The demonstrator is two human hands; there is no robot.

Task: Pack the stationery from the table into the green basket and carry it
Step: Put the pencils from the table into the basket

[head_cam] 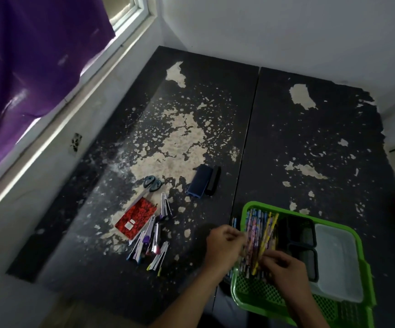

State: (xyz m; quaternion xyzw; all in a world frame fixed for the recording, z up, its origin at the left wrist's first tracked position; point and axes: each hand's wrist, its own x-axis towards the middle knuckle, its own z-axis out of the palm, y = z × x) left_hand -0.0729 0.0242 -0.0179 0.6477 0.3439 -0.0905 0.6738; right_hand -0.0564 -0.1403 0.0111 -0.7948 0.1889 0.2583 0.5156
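The green basket (258, 288) stands at the table's near right edge. A bundle of patterned pencils (260, 233) lies in its left side, and both hands hold it: my left hand (225, 247) grips it from the left, and my right hand (284, 266) pinches it from the near side. Left of the hands, on the table, lie a red notebook (136, 217), several cutters and staplers (152, 242), blue-handled scissors (152, 183) and a dark blue case with a black stapler (203, 182).
Inside the basket sit a clear plastic box (336, 259) and dark compartment trays (303, 235). The black table (310, 138) has peeling patches and a seam down its middle. A window with a purple curtain (26, 67) runs along the left wall.
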